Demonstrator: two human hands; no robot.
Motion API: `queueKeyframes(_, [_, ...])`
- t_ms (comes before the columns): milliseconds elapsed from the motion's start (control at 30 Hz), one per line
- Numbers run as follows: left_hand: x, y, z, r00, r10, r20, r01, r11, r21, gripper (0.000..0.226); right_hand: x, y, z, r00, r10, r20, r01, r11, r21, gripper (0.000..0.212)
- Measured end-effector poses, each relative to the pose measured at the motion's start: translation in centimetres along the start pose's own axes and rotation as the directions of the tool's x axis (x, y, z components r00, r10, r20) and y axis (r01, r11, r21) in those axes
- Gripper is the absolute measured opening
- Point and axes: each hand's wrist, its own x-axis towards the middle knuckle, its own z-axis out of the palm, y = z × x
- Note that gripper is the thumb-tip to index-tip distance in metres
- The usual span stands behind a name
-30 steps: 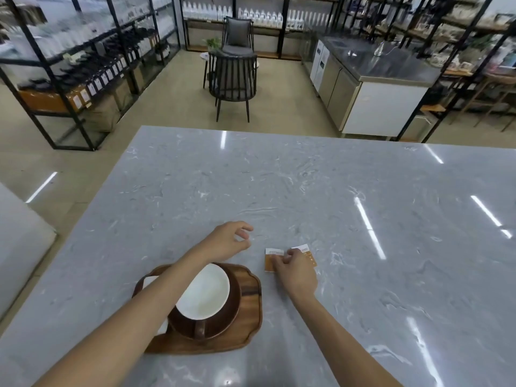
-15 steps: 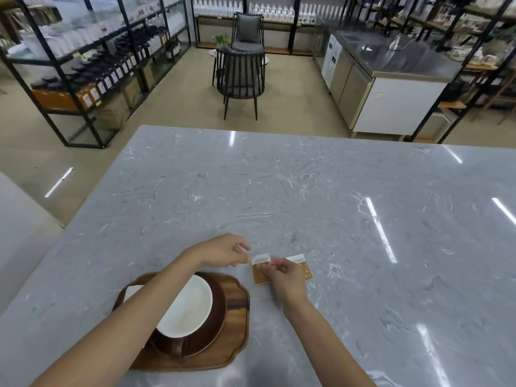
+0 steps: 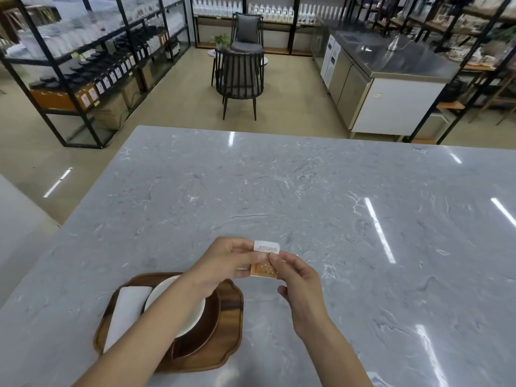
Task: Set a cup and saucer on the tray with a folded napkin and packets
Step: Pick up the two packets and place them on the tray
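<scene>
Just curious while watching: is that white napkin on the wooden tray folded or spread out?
Folded. The napkin lies as a narrow strip along the tray's left side, beside the cup.

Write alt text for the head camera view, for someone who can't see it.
Both hands, left hand and right hand, hold an orange-and-white packet above a grey marble table. Beside them, a wooden tray carries a white cup on a dark saucer and a folded white napkin.

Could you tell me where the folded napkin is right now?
The folded napkin lies along the wooden tray's left side, beside the white cup.
</scene>
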Motion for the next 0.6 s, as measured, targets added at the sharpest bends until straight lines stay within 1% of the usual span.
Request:
queueKeyframes(67, [-0.9,-0.5,1.0,1.0,0.019,-0.022,-0.02,1.0,-0.023,0.023,-0.4,0.1,-0.2,0.999,-0.033,0.012,0.033,0.999,-0.041,0.02])
queueKeyframes(200, [-2.2,-1.8,2.9,0.996,0.05,-0.079,-0.055,0.996,-0.068,0.019,-1.0,0.5,-1.0,0.998,-0.068,0.002,0.068,0.996,-0.054,0.021])
queueKeyframes(333, [-3.1,-3.4,4.3,0.99,0.047,-0.132,-0.067,0.987,-0.146,0.017,-1.1,0.9,-2.3,0.999,-0.016,0.042,0.018,0.998,-0.06,0.024])
queueKeyframes(400, [-3.4,-4.4,5.1,0.986,0.04,-0.161,-0.07,0.98,-0.187,0.018,-0.7,1.4,-3.0,0.998,0.01,0.056,-0.005,0.996,-0.089,0.028])
queueKeyframes(467, [-3.6,-5.3,5.7,0.978,0.031,-0.209,-0.078,0.972,-0.22,0.019,0.2,1.8,-3.7,1.0,0.02,0.022,-0.017,0.988,-0.152,0.033])
queueKeyframes(500, [-3.7,-5.9,6.0,0.969,0.028,-0.247,-0.086,0.97,-0.228,0.019,0.8,2.1,-4.3,1.0,-0.001,-0.003,0.0,0.981,-0.195,0.034])
queueKeyframes(533, [-3.8,-6.4,6.2,0.959,0.025,-0.284,-0.093,0.969,-0.231,0.019,1.7,2.3,-4.9,0.998,-0.048,-0.037,0.037,0.966,-0.255,0.032])
queueKeyframes(600, [-3.9,-7.2,6.6,0.944,0.014,-0.329,-0.099,0.965,-0.242,0.017,3.7,2.4,-6.0,0.978,-0.181,-0.104,0.122,0.899,-0.42,0.019])
